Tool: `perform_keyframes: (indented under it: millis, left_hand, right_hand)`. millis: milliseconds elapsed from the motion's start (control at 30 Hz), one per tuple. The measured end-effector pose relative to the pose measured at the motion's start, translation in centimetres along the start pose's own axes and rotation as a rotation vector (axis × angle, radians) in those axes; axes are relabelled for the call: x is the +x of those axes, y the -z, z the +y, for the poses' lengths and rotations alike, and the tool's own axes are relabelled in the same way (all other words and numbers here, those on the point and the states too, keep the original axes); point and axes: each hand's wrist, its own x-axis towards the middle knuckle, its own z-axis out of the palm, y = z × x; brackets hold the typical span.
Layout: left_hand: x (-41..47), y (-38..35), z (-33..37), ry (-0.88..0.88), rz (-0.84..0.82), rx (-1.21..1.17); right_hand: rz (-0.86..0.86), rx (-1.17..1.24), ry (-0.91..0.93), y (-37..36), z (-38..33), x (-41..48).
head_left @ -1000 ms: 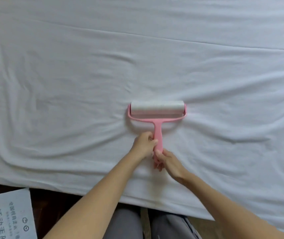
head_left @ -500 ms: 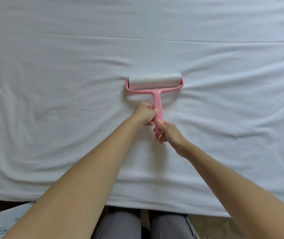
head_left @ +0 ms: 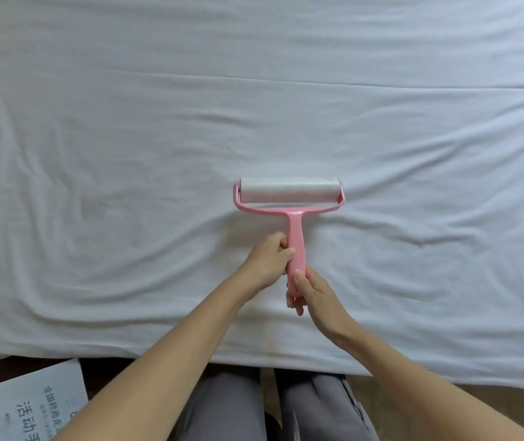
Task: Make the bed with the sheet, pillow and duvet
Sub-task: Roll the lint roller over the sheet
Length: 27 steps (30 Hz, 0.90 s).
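Sheet [head_left: 127,138], white and creased, is spread flat over the bed and fills most of the head view. Its near edge ends just ahead of the person's knees. Pink lint roller [head_left: 289,189] sits on the sheet mid-frame, white roll at the far end, handle [head_left: 295,240] pointing back at the person. Left hand [head_left: 267,262] grips the handle's middle, fingers curled round it. Right hand [head_left: 314,291] pinches the handle's near end, thumb on top, fingers under. Booklet [head_left: 28,405] lies bottom left on the dark floor, printed in Chinese: large characters 活动手, cut off by the frame edge, smaller line too blurred to read. Grey trousers [head_left: 232,405] show bottom centre.
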Motion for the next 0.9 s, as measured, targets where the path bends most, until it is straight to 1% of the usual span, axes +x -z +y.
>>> perform_keyframes:
  millis: [133,233,333,467,567,700,900]
  left_hand:
    - [0.8,3.8,1.7,-0.075,0.108,-0.056]
    - [2.8,7.6,2.9,-0.094,0.185,-0.116]
    - [5.5,11.3,3.9,-0.101,0.256,-0.101]
    - [9.3,15.0,4.5,-0.074,0.314,-0.063]
    - [11.3,16.5,3.8,-0.006,0.305,-0.048]
    - [12.0,15.9,1.8,0.046,0.214,-0.126]
    - [10.1,13.1,-1.0,0.059,0.145,-0.178]
  right_hand:
    - [-0.015,-0.021,0.053,-0.9,-3.3,3.0]
    - [-0.001,-0.058,0.080,-2.2,-6.3,6.7]
    - [0.026,-0.081,0.111,-3.5,-8.9,10.8]
    - [0.042,-0.075,0.087,-5.0,-11.4,15.4]
    - [0.021,-0.050,0.011,-5.6,-11.5,17.8]
    - [0.017,-0.031,-0.111,-5.7,-9.3,19.1]
    - [0.026,-0.029,-0.147,-5.8,-6.1,16.8]
